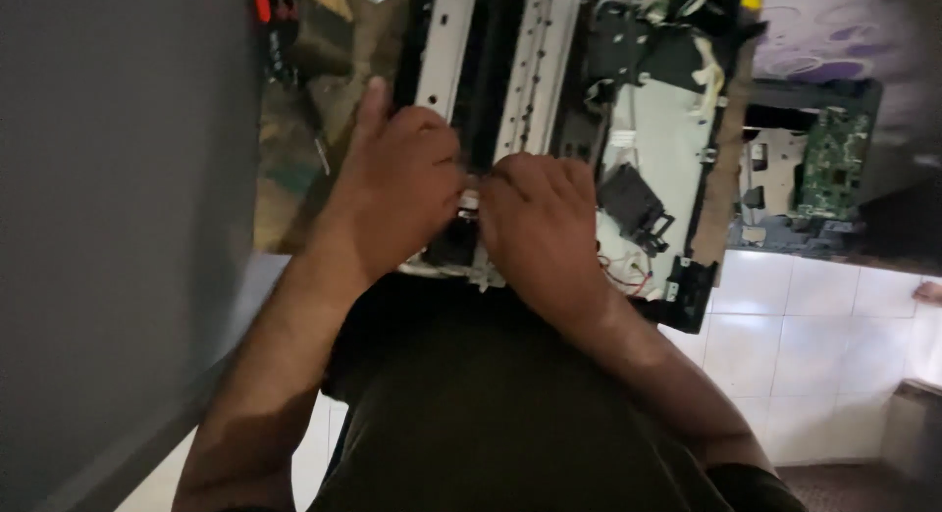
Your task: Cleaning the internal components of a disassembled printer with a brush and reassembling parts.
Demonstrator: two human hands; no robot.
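Here, left hand (397,183) and right hand (540,223) — each grip pinching one small pale part (470,197), opened printer chassis (549,90) — ribbed metal rails.

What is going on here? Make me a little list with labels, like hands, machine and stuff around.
left hand: on the near edge of the opened machine, fingers curled, thumb pointing up
right hand: beside the left, fingers bent onto the same small part; grip hidden
machine: cover off, metal rails, black parts and wires showing
circuit board: green, to the right
floor: white tiles
panel: grey, on the left
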